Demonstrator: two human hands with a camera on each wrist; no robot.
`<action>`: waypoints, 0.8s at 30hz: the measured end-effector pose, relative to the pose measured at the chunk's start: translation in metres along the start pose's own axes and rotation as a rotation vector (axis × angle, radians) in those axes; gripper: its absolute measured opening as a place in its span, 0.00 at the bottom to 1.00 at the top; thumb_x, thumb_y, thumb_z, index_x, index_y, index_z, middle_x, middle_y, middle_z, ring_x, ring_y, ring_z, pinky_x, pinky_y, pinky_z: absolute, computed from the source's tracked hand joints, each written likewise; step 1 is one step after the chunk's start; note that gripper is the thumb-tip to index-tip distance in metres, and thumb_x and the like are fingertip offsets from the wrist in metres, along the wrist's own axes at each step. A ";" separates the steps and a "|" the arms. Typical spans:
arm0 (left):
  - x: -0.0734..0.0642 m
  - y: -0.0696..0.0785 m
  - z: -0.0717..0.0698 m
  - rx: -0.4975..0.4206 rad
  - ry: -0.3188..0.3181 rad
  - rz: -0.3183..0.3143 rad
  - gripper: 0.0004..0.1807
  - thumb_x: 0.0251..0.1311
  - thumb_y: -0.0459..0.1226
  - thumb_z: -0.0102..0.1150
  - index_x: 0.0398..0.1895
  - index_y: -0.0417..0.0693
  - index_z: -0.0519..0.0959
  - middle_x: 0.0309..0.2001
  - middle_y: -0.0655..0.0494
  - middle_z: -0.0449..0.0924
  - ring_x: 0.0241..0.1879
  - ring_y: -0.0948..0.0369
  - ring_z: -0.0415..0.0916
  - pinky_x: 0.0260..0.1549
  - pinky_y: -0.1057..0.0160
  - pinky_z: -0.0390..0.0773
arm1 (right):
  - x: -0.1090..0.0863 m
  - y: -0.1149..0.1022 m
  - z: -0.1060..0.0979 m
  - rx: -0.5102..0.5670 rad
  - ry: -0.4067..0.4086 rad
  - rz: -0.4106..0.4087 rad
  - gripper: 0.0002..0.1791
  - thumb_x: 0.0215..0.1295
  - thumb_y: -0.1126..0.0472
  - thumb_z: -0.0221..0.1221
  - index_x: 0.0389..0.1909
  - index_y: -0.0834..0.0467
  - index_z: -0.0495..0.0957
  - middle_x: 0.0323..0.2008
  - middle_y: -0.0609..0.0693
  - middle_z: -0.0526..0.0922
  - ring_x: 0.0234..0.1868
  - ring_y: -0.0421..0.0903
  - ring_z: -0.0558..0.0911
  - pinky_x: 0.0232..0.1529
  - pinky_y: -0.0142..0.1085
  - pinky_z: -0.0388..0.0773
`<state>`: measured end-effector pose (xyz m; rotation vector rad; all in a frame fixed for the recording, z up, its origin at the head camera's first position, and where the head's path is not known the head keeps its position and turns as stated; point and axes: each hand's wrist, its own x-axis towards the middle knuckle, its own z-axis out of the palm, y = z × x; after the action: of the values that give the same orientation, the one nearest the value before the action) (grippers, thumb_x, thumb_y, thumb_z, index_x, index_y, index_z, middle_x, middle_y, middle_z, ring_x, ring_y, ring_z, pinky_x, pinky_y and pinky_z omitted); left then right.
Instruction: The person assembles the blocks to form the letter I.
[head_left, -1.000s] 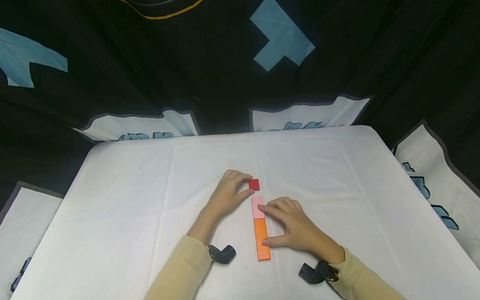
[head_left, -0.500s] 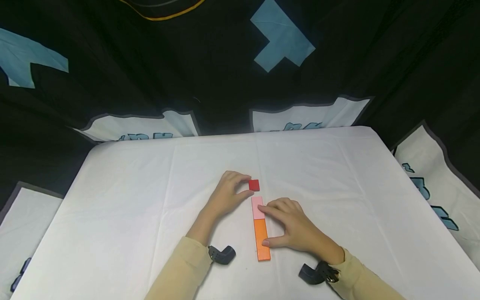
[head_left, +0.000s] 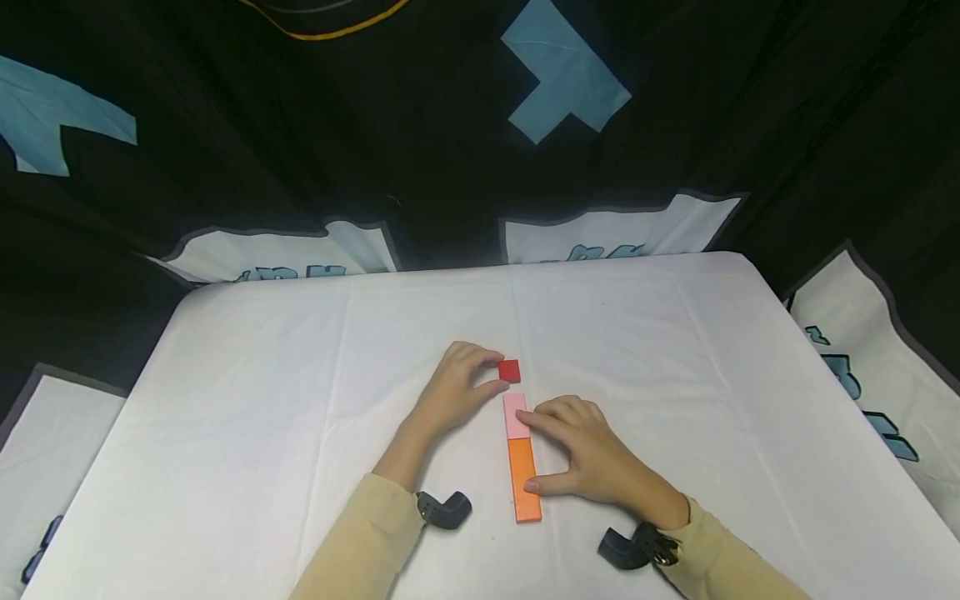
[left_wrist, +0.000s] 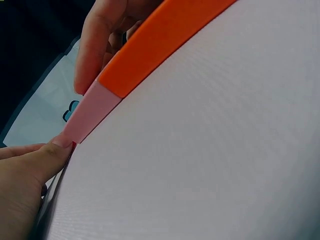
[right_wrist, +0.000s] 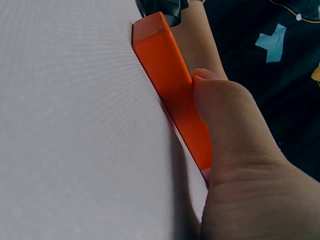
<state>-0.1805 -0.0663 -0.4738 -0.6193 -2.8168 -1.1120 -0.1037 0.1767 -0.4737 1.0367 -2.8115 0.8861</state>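
Note:
A small red block [head_left: 509, 372] lies on the white table, pinched at its left side between thumb and forefinger of my left hand [head_left: 457, 386]. Just nearer, and apart from it, a pink block [head_left: 514, 408] stands end to end with a longer orange block [head_left: 524, 492], the two touching in one line. My right hand [head_left: 588, 454] is spread along their right side. Its forefinger touches the pink block and its thumb rests on the orange block [right_wrist: 172, 82]. In the left wrist view the red block is mostly hidden behind the left thumb [left_wrist: 60, 142].
White cloth covers the table [head_left: 225, 433], whose far edge meets a dark curtain [head_left: 420, 125] with blue and white patches. A dark wrist device [head_left: 446, 510] sits on the left wrist, and another wrist device [head_left: 626, 547] on the right.

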 end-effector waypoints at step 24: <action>0.000 0.001 -0.003 -0.009 -0.014 -0.010 0.21 0.58 0.44 0.70 0.55 0.50 0.82 0.51 0.56 0.82 0.59 0.57 0.71 0.65 0.56 0.72 | 0.000 0.000 0.000 -0.004 0.000 0.000 0.45 0.50 0.28 0.66 0.69 0.40 0.70 0.57 0.39 0.75 0.63 0.43 0.67 0.64 0.50 0.62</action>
<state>-0.1806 -0.0675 -0.4714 -0.6173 -2.8310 -1.1270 -0.1037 0.1769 -0.4738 1.0358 -2.8119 0.8800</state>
